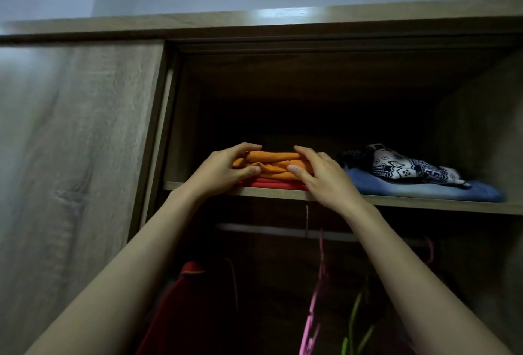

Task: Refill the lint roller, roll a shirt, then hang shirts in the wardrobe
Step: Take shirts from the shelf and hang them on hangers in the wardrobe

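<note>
A folded orange shirt (268, 165) lies on top of a folded red garment (271, 184) on the wardrobe's upper shelf (410, 201). My left hand (223, 167) grips the orange shirt's left end, fingers over the top and thumb on the front. My right hand (319, 173) grips its right end the same way. Both arms reach up from below. Under the shelf runs a hanging rail (283, 230). A red shirt (184, 303) hangs at the lower left of the opening.
To the right on the shelf, a black-and-white patterned cloth (402, 166) sits on folded blue fabric (424, 187). Pink hangers (317, 292) and green hangers (356, 318) hang below. A closed wooden wardrobe door (76, 156) fills the left side.
</note>
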Available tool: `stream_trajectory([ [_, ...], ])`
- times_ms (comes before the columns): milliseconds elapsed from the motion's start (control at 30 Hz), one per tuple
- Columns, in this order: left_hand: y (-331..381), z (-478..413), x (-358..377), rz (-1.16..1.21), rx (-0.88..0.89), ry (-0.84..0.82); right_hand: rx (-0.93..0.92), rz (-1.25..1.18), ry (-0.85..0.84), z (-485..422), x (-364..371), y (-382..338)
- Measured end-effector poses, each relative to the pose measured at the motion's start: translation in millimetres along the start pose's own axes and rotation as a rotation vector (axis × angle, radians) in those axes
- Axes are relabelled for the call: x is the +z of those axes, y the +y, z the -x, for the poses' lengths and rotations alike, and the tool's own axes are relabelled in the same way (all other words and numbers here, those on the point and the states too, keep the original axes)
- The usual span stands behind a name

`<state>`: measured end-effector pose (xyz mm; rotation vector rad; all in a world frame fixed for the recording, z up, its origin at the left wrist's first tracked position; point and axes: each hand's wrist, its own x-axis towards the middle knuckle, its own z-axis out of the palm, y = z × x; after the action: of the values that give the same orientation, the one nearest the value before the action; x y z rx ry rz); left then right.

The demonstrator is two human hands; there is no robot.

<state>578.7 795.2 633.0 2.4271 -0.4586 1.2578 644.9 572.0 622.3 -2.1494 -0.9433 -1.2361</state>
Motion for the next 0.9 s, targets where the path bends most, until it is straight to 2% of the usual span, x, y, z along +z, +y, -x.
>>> stream_trajectory([
  [267,-3.9,-5.0,18.0,0.057,0.067,0.192,-0.048,0.059,0.052,-3.6,0.1,1.5],
  [500,-5.2,-10.0,20.0,0.026,0.048,0.304,-0.065,0.061,0.041,-6.0,-3.5,-0.4],
  [733,-5.7,-8.2,14.9,0.199,0.063,0.197,-0.083,0.087,0.137,-6.9,-0.2,-1.1],
  [900,-7.2,-6.6,0.6,0.214,0.026,-0.012,-0.096,0.071,0.029,-9.7,-9.0,5.7],
])
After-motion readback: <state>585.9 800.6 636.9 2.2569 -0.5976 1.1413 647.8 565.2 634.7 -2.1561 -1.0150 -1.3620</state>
